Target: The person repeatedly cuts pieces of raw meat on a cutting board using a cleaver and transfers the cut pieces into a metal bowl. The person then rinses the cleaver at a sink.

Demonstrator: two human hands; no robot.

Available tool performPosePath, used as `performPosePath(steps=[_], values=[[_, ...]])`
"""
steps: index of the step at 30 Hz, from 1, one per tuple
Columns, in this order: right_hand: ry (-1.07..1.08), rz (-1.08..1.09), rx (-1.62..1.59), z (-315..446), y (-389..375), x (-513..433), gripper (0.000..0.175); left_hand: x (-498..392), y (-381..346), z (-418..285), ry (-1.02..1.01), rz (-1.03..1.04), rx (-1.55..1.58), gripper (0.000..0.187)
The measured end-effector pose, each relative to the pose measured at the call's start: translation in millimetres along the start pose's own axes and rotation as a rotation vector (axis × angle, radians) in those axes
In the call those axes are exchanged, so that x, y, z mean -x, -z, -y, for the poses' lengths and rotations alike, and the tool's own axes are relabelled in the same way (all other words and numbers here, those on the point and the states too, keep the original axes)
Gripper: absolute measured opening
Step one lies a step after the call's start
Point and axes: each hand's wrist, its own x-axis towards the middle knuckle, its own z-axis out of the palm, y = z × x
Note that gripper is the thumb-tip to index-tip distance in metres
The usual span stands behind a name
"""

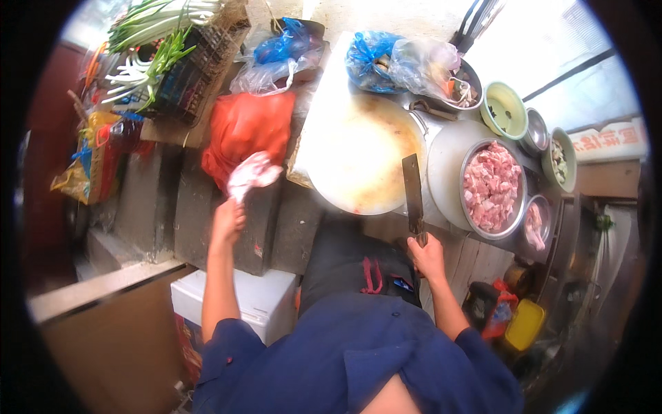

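Observation:
My left hand grips a piece of raw poultry, likely a leg, by its thin end, in front of a red plastic bag. The piece is slightly blurred. In my right hand is the handle of a cleaver, its dark blade upright over the right edge of a round chopping board. Glare washes out much of the board. To the right, a metal bowl holds chopped raw meat. A smaller bowl beside it holds another raw poultry piece.
Tied plastic bags and a pan of food stand behind the board. A green bowl and several smaller bowls line the right. Scallions lie on a black crate at left. A white box stands below.

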Motion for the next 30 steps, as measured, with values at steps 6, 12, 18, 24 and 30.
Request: performPosePath(steps=[6,12,18,24,30], values=[[0.152,-0.285,0.241,14.1,-31.4,16.1,0.047,-7.6,-172.5,-20.8,0.094,0.485,0.241,0.027],[0.012,-0.209,0.196,70.7,-40.9,15.9,0.053,-10.3,-239.3,28.1,0.143,0.542,-0.295,0.030],[0.426,-0.184,0.019,174.0,-25.2,15.8,0.047,-17.6,-228.8,38.8,0.187,0.517,-0.428,0.033],[0.586,-0.237,0.023,160.4,-81.6,-26.8,0.049,-16.5,-233.4,33.2,0.204,0.492,-0.443,0.035],[0.136,-0.050,0.157,105.8,-93.6,-63.2,0.056,-22.6,-235.2,50.4,-0.008,0.456,-0.635,0.039]])
